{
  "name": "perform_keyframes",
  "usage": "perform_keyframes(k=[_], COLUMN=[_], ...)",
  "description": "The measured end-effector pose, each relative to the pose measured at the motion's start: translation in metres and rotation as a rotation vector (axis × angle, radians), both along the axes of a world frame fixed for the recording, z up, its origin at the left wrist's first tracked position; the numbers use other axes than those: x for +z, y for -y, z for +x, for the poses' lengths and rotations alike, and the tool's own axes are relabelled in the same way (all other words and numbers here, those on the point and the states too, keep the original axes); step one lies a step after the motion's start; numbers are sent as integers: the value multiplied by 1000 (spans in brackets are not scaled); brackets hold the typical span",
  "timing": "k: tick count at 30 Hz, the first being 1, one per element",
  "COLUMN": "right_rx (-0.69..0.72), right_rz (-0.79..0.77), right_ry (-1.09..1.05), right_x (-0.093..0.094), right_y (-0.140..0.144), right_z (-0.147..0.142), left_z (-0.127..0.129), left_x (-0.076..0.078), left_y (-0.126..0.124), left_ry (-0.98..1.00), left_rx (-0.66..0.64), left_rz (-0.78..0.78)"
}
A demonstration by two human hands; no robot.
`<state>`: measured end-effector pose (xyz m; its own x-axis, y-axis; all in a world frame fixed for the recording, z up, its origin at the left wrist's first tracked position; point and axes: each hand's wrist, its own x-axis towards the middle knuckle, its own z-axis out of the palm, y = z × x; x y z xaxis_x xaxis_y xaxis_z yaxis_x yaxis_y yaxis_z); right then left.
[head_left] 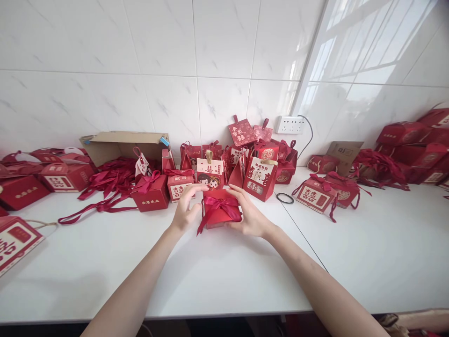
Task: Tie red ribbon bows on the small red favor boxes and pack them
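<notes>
A small red gift box (213,209) with a wine-red ribbon bow (220,207) on top sits on the white table in front of me. My right hand (250,216) grips its right side, fingers over the far corner and thumb along the near edge. Beside the box's left side is my left hand (186,209), fingers curved and apart from the thumb, holding nothing; whether a fingertip touches the box I cannot tell. Just behind stand a tent-shaped card box with cartoon figures (209,174) and a red-and-white tent-shaped box (260,178).
Red ribbons (114,175) spill from an open cardboard carton (122,140) at the back left. Bow-tied boxes (150,196) stand left, others (315,194) right. More boxes pile up at the far right (414,150). A power strip (289,124) and black cord loop (285,198) lie behind.
</notes>
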<state>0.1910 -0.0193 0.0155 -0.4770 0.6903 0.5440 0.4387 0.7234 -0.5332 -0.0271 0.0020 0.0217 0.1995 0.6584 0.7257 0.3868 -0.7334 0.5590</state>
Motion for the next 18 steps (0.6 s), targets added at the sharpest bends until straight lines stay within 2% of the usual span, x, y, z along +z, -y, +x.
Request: perform_keyframes(k=[4, 9, 18], right_rx=[-1, 6, 3], right_rz=[3, 8, 2], right_ry=[-3, -8, -4], right_x=[-1, 0, 0], right_y=[0, 0, 0], right_z=[0, 0, 0], left_z=[4, 6, 8], left_x=[1, 3, 4], left_y=[-2, 2, 4], left_ry=[19, 36, 7], left_rx=[85, 55, 13], left_rz=[-43, -32, 86])
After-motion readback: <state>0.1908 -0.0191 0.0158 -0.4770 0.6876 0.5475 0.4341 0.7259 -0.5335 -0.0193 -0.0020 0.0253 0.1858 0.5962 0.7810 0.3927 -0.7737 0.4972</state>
